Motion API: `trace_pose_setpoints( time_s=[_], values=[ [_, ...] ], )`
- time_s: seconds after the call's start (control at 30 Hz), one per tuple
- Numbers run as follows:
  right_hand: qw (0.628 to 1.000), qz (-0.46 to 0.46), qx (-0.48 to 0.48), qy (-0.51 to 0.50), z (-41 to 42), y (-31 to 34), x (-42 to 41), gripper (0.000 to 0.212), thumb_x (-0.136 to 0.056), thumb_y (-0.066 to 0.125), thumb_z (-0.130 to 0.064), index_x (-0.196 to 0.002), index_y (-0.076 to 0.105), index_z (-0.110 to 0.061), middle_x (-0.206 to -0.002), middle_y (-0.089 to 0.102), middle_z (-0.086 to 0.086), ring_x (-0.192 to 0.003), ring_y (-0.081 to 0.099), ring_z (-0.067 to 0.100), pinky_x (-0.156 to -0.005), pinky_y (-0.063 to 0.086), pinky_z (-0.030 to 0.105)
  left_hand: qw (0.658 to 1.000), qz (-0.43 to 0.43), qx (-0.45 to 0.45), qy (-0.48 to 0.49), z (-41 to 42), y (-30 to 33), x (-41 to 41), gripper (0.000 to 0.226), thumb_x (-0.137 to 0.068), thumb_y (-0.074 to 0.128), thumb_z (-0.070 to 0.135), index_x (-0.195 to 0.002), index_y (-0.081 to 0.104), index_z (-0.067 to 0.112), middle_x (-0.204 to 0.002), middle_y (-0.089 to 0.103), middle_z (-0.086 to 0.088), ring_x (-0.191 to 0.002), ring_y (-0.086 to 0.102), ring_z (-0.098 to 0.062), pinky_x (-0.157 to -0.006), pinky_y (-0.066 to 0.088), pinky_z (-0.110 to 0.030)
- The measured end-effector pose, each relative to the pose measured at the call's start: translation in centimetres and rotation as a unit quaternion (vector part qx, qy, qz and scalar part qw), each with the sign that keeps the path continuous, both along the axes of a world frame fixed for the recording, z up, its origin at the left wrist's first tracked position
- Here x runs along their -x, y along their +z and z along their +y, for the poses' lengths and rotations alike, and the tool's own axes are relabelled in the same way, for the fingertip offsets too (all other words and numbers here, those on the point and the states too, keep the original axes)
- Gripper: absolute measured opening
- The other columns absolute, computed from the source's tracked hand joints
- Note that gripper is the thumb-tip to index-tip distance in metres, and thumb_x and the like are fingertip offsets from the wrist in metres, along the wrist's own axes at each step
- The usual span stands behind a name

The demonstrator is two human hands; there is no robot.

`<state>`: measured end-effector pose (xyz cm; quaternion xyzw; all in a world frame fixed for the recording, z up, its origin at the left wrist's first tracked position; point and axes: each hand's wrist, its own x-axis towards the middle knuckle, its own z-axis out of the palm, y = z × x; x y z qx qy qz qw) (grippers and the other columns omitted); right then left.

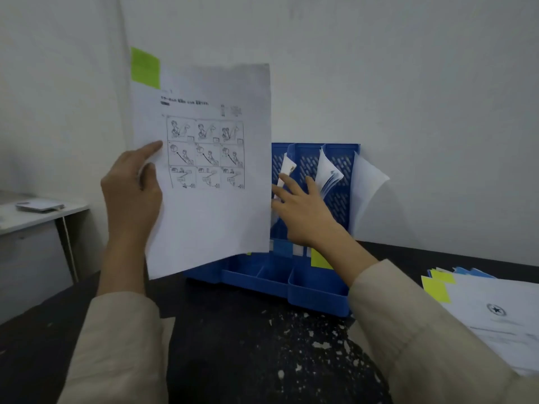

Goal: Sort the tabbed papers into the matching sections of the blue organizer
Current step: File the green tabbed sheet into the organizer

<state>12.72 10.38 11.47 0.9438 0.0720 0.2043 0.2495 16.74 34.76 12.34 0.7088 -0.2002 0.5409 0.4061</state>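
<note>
My left hand (pixel 132 185) pinches the left edge of a white sheet (pixel 210 205) printed with a grid of drawings. A green tab (pixel 145 68) sticks to its top left corner, and the sheet stands upright in front of the blue organizer (pixel 318 284). My right hand (pixel 303 205) reaches into the organizer with spread fingers that touch the papers (pixel 287 167) in a left section. More curled papers (pixel 328 173) stand in the middle section and white sheets (pixel 367 185) in the right one. A yellow label (pixel 319 259) marks one section front.
A stack of tabbed papers (pixel 495 316) with yellow and blue tabs lies on the dark, paint-flecked table (pixel 248 345) at the right. A white side table (pixel 35 214) with a small object stands at far left. The wall rises right behind the organizer.
</note>
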Motion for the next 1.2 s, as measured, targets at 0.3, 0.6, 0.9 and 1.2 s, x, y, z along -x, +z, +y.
trace_pose_setpoints(
  time_s=[0.3, 0.6, 0.9, 1.2],
  values=[
    [0.999, -0.005, -0.046, 0.003, -1.3, -2.1, 0.4, 0.064, -0.09, 0.054, -0.023, -0.146, 0.024, -0.012, -0.156, 0.014, 0.008, -0.146, -0.003, 0.025, -0.115, 0.004, 0.051, 0.999, -0.033, 0.017, 0.007, -3.7, 0.2, -0.1, 0.043, -0.094, 0.038, -0.003, -0.135, 0.048, 0.002, -0.119, 0.056, -0.025, -0.109, 0.053, -0.03, -0.102, 0.033, -0.009],
    [0.995, 0.006, -0.082, 0.05, -1.5, -3.0, 0.5, 0.057, -0.095, 0.045, -0.015, -0.147, 0.024, -0.011, -0.157, 0.014, 0.006, -0.146, -0.002, 0.023, -0.117, 0.006, 0.045, 0.999, -0.007, 0.017, -0.033, -6.8, 0.2, 0.9, 0.055, -0.092, 0.031, -0.011, -0.145, 0.027, 0.003, -0.143, 0.035, -0.026, -0.136, 0.029, -0.031, -0.101, 0.006, 0.006],
    [0.99, 0.036, -0.118, 0.073, -1.7, -4.8, 0.4, 0.055, -0.096, 0.041, -0.013, -0.147, 0.021, -0.01, -0.158, 0.01, 0.006, -0.146, -0.002, 0.022, -0.117, 0.005, 0.04, 0.98, 0.119, -0.094, -0.13, -11.6, -1.9, 1.5, 0.078, -0.084, 0.031, -0.021, -0.15, 0.007, 0.012, -0.156, 0.012, -0.017, -0.126, 0.022, -0.002, -0.082, 0.029, -0.004],
    [0.992, 0.01, -0.113, 0.056, -0.9, -5.0, -0.1, 0.056, -0.094, 0.044, -0.017, -0.145, 0.023, -0.008, -0.152, 0.023, 0.01, -0.139, 0.02, 0.026, -0.105, 0.028, 0.04, 0.983, 0.181, 0.013, 0.007, -8.1, 0.5, 2.4, 0.08, -0.083, 0.038, -0.016, -0.151, 0.009, 0.015, -0.158, 0.009, -0.011, -0.132, 0.029, -0.022, -0.075, 0.014, 0.004]
  ],
)
